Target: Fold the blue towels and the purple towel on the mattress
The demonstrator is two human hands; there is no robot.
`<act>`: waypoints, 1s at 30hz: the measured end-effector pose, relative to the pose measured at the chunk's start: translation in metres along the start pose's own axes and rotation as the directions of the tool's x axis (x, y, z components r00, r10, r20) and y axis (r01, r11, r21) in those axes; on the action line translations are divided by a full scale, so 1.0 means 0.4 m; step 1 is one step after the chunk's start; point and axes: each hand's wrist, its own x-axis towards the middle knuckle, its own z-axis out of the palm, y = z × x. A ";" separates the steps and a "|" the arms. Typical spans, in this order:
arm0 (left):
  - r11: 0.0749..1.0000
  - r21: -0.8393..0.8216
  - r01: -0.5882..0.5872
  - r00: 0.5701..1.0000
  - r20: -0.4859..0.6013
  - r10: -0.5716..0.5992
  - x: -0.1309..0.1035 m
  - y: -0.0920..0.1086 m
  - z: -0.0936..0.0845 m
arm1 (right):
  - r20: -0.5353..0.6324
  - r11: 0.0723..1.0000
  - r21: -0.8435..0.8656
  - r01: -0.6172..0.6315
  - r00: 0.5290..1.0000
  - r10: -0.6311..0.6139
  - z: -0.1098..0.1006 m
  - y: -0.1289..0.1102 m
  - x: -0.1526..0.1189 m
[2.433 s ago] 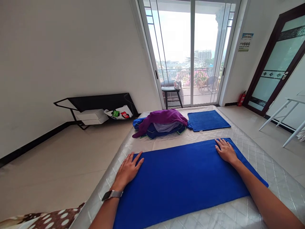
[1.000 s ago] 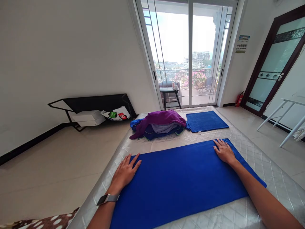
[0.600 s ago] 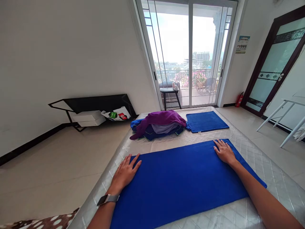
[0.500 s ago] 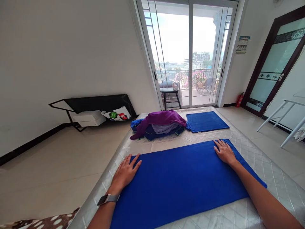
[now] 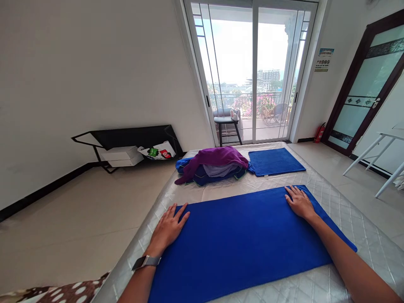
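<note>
A blue towel [image 5: 243,240] lies spread flat on the pale quilted mattress [image 5: 366,235]. My left hand [image 5: 170,227] rests at its far left corner, fingers spread and pointing away from me. Near the far right corner, my right hand [image 5: 300,202] lies flat on the cloth with its fingers stretched out. Neither hand grips anything. Farther back on the mattress is a folded blue towel [image 5: 276,161] with a small white tag. Left of that towel sits a crumpled pile with a purple cloth [image 5: 221,158] on top and blue and grey cloths beneath.
A black rack [image 5: 132,136] by the left wall holds white boxes [image 5: 121,155] and a printed bag [image 5: 159,151]. Beyond the mattress are a stool [image 5: 226,120] and sliding glass doors [image 5: 255,71]. A fire extinguisher [image 5: 319,133] and white table [image 5: 391,139] stand at right.
The whole view has shifted slightly, with everything a little farther right. Both hands stay in the same places on the blue towel.
</note>
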 end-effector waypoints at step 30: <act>0.989 -0.075 0.128 0.990 0.075 -0.123 -0.010 0.121 -0.085 | -0.032 0.938 -0.016 0.347 0.937 -0.348 0.011 -0.294 -0.009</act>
